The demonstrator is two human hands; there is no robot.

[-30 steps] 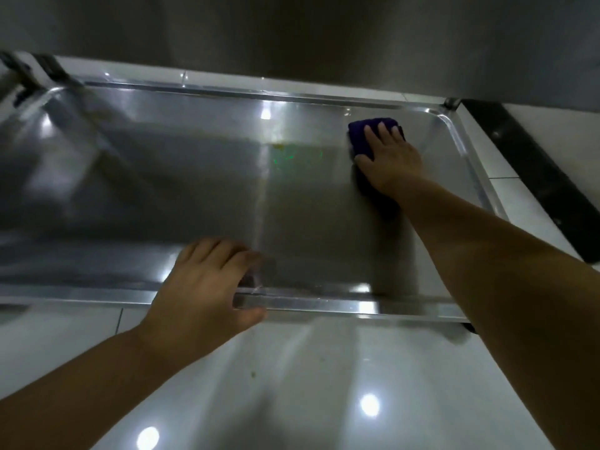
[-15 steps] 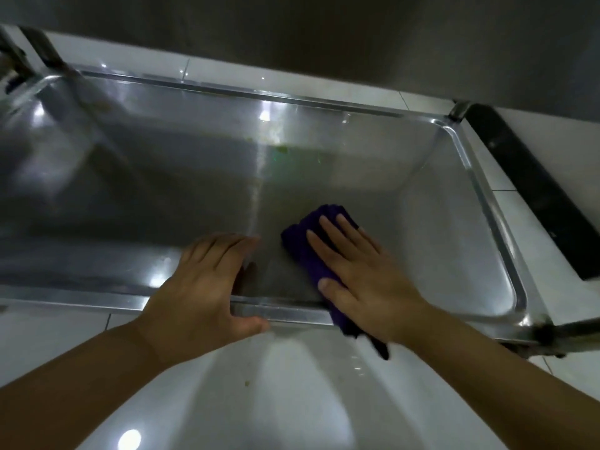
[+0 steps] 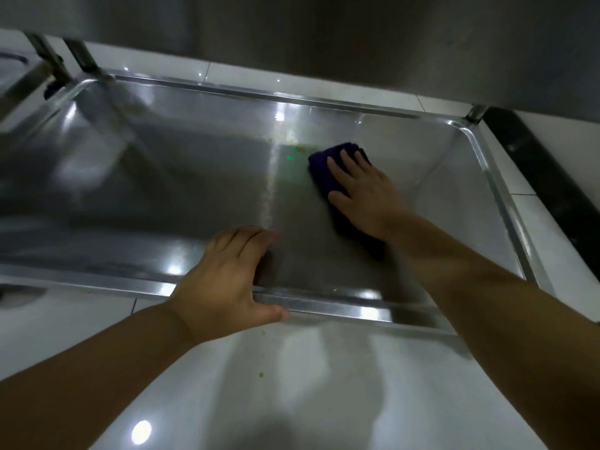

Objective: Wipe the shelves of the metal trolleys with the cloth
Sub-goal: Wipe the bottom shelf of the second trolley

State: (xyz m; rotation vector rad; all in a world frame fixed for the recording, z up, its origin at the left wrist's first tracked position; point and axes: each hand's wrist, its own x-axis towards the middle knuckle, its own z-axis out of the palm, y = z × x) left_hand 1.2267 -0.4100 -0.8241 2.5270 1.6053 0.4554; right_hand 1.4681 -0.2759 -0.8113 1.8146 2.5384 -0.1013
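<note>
Pushed toward 12 o'clock since before, the cloth (image 3: 320,168) is pressed onto the shelf (image 3: 162,196) by the flat, straight-fingered right hand (image 3: 363,193); its 6 o'clock edge is gripped by the left hand (image 3: 227,277).

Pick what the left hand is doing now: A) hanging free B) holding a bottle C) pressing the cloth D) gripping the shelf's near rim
D: the left hand grips the shelf at its near rim, fingers inside and thumb outside; the right hand presses the cloth flat.
</note>
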